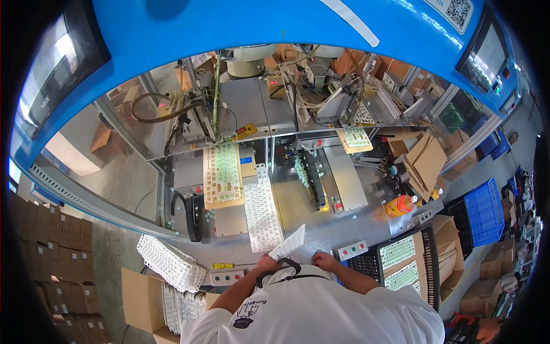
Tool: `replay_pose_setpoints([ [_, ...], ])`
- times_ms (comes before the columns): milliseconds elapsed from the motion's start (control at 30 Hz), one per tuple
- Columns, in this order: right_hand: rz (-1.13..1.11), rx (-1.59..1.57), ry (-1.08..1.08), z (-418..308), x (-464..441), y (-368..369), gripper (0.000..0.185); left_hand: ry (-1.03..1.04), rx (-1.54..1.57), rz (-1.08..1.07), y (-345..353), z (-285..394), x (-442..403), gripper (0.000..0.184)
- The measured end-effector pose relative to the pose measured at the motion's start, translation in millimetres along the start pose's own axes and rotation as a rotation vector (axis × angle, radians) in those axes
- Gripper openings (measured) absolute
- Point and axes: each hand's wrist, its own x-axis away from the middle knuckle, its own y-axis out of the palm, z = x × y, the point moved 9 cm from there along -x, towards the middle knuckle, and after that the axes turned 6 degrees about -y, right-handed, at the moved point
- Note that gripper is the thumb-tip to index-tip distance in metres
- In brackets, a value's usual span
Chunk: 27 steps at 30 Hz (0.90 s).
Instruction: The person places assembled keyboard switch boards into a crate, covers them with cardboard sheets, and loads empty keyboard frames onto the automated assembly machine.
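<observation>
My left hand (267, 264) is closed on the lower edge of a white keyboard frame (289, 243), which stands tilted up over the front of the bench. My right hand (325, 261) is at the bench's front edge with its fingers curled; whether anything is in them is hidden. Just beyond my left hand lies a stack of white keyboard frames (263, 212). Beside it, a tan fixture tray (213, 189) carries a keyboard frame partly filled with pale green pieces. Another fixture with green pieces (356, 139) sits farther back on the right.
White frames (169, 261) are piled at the left, above an open carton (137, 301). A yellow-handled screwdriver (223, 266) and button boxes (352, 250) line the front edge. An orange bottle (400, 205) stands right. A black crate (429, 258) holds green-filled keyboards (398, 252). The blue machine hood (229, 28) arches overhead.
</observation>
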Motion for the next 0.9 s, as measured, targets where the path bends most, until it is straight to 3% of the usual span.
replay_pose_setpoints([
  [100,-0.002,-0.018,0.028,-4.7,2.8,0.7,0.02,-0.016,-0.045,0.124,7.6,-8.4,-9.7,0.042],
  [200,-0.009,0.002,0.037,-3.4,4.6,0.6,0.021,-0.011,-0.154,-0.053,23.8,-9.8,-15.3,0.043],
  [267,-0.021,-0.032,0.035,1.0,2.0,3.1,0.023,0.215,0.102,0.291,43.3,-29.2,-38.5,0.041],
  [300,-0.034,-0.065,0.028,5.1,-0.6,4.1,0.025,0.215,0.103,0.291,28.0,-18.9,-26.3,0.041],
  [367,-0.037,-0.051,0.029,5.3,-0.4,4.1,0.027,0.152,-0.091,0.073,-8.8,17.3,12.6,0.037],
  [467,-0.053,-0.064,0.024,11.4,-3.7,3.5,0.029,0.115,-0.168,0.037,-16.0,23.6,15.8,0.034],
  [700,-0.106,-0.125,0.03,7.2,1.6,5.8,0.034,0.058,-0.151,0.015,12.7,0.4,-4.0,0.037],
  [767,-0.094,-0.101,0.05,4.3,3.0,5.7,0.035,0.096,0.047,0.17,49.6,-36.2,-38.9,0.037],
  [800,-0.084,-0.076,0.07,4.7,3.9,4.4,0.036,0.099,0.047,0.168,35.4,-27.8,-28.0,0.037],
  [867,-0.096,-0.107,0.078,7.6,5.5,7.6,0.037,0.125,0.108,-0.036,-22.4,18.2,26.7,0.038],
  [900,-0.108,-0.137,0.081,6.4,5.5,9.2,0.037,-0.023,-0.126,-0.112,-28.1,25.3,31.8,0.038],
])
